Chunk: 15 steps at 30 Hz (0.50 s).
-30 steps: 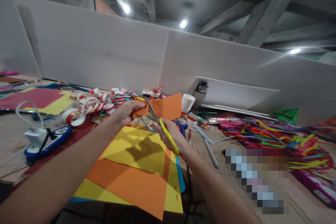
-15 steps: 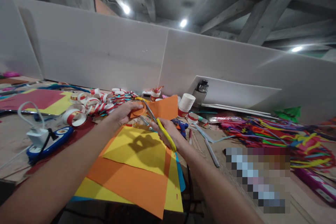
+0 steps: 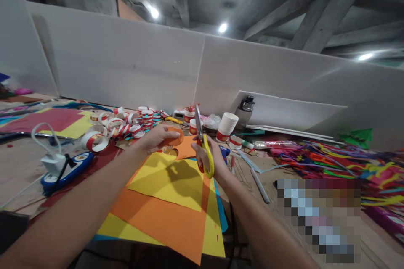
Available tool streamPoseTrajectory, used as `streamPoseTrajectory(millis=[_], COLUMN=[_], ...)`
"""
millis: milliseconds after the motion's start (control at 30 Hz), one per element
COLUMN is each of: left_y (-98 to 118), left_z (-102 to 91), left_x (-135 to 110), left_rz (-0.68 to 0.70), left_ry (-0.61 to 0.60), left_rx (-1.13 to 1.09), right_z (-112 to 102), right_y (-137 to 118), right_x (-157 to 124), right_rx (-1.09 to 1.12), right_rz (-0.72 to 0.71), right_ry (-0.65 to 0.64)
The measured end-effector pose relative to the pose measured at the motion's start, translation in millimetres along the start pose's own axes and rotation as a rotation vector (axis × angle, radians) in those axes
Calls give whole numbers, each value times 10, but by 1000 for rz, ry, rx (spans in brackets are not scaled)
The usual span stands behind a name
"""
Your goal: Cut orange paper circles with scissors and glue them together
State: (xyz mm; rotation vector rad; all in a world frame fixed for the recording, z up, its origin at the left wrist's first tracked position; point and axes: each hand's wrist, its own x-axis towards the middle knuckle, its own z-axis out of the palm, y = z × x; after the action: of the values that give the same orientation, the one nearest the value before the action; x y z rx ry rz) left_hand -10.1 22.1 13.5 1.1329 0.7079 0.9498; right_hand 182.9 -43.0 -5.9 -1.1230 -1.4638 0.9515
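Observation:
My left hand pinches a small rounded piece of orange paper above the table. In my right hand are scissors with yellow handles, held upright with the blades pointing up and looking closed. Between and below the hands lies an orange paper offcut with a curved cut edge. Nearer to me is a stack of coloured sheets: a yellow sheet on top, a larger orange sheet under it, then more yellow and blue. Shadows of my hands fall on the top sheet.
Cut paper-cup rings lie in a heap at left, behind a blue power strip. Stacked paper cups and a dark bottle stand at the back. Pipe cleaners spread at right. White panels border the table.
The rounded orange piece has come apart from the larger orange paper, which has dropped to the table. The scissors have moved away from the paper and turned upright.

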Motion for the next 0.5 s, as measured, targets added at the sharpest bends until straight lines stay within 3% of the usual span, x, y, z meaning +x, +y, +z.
streamPoseTrajectory(millis=[167,500], left_y=[-70,-130], left_z=[134,148], left_x=[-47,-60], left_rz=[2,14], left_ry=[-52,-96], left_rx=[155,419], right_z=[-36,20], right_y=[-64,-51], right_x=[-11,-32], right_rx=[90,-2], right_rz=[-158,-127], right_ry=[83,5])
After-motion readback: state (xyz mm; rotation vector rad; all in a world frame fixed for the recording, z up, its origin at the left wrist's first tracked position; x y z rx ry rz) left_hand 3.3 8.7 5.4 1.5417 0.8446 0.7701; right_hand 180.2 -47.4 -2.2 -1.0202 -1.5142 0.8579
